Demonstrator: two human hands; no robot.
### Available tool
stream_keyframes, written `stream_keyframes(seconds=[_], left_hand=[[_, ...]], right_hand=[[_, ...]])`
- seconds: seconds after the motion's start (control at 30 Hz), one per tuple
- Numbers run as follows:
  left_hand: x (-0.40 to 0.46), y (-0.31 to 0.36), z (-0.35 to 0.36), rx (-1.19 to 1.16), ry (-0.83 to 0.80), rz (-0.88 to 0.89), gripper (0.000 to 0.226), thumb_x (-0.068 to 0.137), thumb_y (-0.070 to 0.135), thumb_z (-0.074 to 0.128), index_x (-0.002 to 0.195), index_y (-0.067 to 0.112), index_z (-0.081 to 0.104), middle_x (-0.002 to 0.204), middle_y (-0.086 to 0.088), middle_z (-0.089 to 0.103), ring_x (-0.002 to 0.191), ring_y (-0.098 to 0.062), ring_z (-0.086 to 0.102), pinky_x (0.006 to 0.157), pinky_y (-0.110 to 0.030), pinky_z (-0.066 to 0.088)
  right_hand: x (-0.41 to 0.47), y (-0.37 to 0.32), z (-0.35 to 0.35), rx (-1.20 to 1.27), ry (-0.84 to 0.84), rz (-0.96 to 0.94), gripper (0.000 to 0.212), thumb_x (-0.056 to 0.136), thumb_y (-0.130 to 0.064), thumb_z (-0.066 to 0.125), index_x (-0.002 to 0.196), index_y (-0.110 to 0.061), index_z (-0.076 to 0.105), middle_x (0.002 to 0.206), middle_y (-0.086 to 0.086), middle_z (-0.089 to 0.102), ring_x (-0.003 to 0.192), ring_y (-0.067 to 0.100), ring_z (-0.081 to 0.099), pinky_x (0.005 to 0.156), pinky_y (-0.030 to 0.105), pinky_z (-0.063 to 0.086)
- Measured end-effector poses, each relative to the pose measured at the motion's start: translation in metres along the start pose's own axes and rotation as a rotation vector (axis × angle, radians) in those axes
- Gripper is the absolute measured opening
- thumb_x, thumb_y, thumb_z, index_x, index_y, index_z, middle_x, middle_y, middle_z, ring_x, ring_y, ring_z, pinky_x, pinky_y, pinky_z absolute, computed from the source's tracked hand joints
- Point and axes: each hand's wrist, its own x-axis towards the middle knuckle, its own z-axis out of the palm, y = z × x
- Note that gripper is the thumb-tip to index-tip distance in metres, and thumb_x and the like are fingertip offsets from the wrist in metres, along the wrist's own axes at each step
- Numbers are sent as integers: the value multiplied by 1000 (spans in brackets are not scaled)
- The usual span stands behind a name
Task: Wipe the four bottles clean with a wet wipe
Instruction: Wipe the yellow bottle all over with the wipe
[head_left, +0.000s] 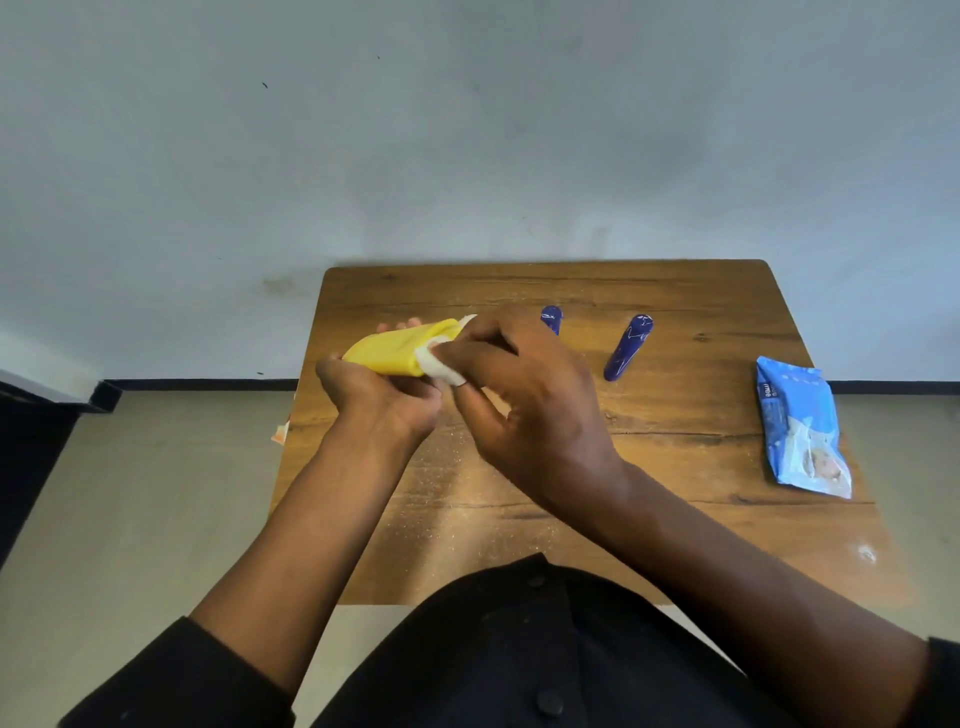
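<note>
Table: a small wooden table (675, 415) with dark grain lines and a faint dusting of pale specks near its middle — its far edge stands against the wall.
Room: a pale grey-blue wall (467, 130) with a few smudges, a dark skirting strip at its foot, and a beige floor (156, 493) on both sides of the table.
Yellow bottle: a yellow bottle (395, 351) is held above the left part of the table, lying tilted with its far end higher.
Left hand: the left hand (384, 400) grips the yellow bottle from below, fingers curled round it; some fingertips show past its far side.
Right hand: the right hand (524, 395) pinches a white wet wipe (441, 366) in curled fingers and presses it against the right end of the yellow bottle.
Blue bottles: one blue bottle (627, 347) stands on the table right of the hands, apart from them; a second blue bottle (551, 318) stands behind the right hand, which hides its lower part.
Wipes pack: a blue pack of wipes (802, 426) lies flat near the table's right edge, well apart from the bottles.
Left edge: a small orange and white scrap (280, 431) shows just past the table's left edge — too little of it shows to tell what it is.
Person: dark sleeves and a dark buttoned garment (519, 649) fill the bottom of the view and cover the table's near edge.
</note>
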Motion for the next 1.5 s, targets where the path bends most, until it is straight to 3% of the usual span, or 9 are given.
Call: stream_keyframes(seconds=[0.07,0.17,0.33,0.6,0.77,0.93,1.23,1.4,1.5], left_hand=[[-1,0,0,-22,-14,1,49,103,45,27,99,13,64,83,-10,73,70,-24,76,60,-31,61],[-4,-3,-1,-25,-41,3,50,105,45,28,99,11,65,74,-9,71,57,-23,73,51,-27,57],[-5,0,4,-60,-101,19,56,105,49,27,88,11,64,76,-7,68,58,-23,72,58,-28,59],[-11,-5,10,-42,-125,82,51,105,47,30,81,10,56,60,-8,63,54,-23,68,69,-30,53],[-20,0,15,75,-268,126,53,103,54,31,79,16,60,67,-3,62,55,-18,65,58,-24,54],[-28,7,19,269,-413,292,62,101,63,31,83,14,64,72,-8,60,59,-21,60,59,-26,46],[-40,-3,20,511,-485,442,67,102,70,30,94,12,63,71,-10,58,57,-25,57,58,-28,47],[-36,-6,9,791,-697,783,77,89,78,55,100,3,70,72,-9,60,61,-25,57,63,-35,52],[-33,-3,-4,1123,-801,1103,76,80,81,62,102,10,74,75,13,65,67,-16,64,65,-34,52]], right_hand=[[5,12,-2,5,6,75,21,91,0,76,111,-4,80,99,9,69,82,20,64,66,34,54],[11,20,-4,19,10,156,22,92,-2,75,111,-9,81,97,3,70,85,10,61,68,17,48],[8,10,-9,-17,45,109,19,90,0,75,107,-4,81,96,8,70,85,10,60,71,10,40],[-5,-13,-11,46,-146,-151,14,96,-7,72,106,-4,81,99,13,67,80,25,63,64,40,52],[-7,10,-17,201,16,172,15,90,0,77,104,-5,81,98,5,71,86,11,67,74,24,58],[-2,16,-37,366,76,314,19,93,-2,76,111,-7,80,104,3,76,96,19,73,77,41,63],[-7,3,-26,74,-188,-73,18,92,-8,77,109,-11,81,105,4,72,96,19,66,77,35,53],[9,28,-36,196,-51,319,21,93,-2,74,106,-15,82,102,-8,75,92,8,69,78,37,60],[27,30,-59,303,-69,407,16,95,-10,77,109,-18,81,105,-11,76,98,8,73,83,32,62]])
